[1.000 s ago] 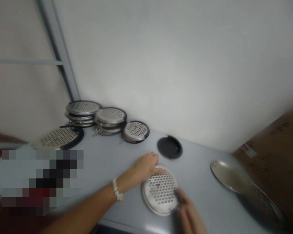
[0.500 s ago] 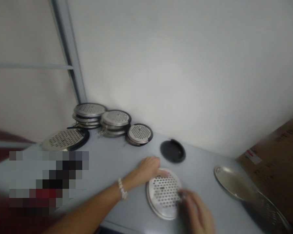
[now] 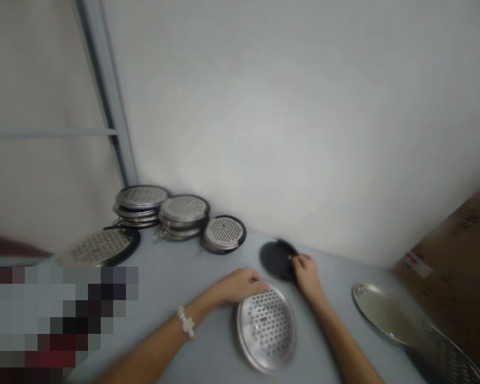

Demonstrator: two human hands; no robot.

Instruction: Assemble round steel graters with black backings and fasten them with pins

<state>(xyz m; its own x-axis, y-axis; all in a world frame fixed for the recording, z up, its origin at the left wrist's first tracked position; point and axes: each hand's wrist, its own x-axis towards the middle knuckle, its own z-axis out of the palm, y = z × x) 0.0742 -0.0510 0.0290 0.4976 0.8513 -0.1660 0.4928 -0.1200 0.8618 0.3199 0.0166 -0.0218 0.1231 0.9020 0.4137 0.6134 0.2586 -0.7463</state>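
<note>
A round, shiny metal disc (image 3: 266, 330) is found on the near side of the black disc (image 3: 274, 260), its face pierced by rows of slots, its rim smooth. It is gripped at its far left edge by the left hand (image 3: 242, 285), thumb laid on top; the fingers underneath are hidden. The black disc, matte and part-rimmed, is pinched at its right edge by the right hand (image 3: 307, 273). Left of the black disc, slotted discs (image 3: 142, 198) are stacked; well to its right, a slotted piece (image 3: 450, 354) is blurred and cut off.
</note>
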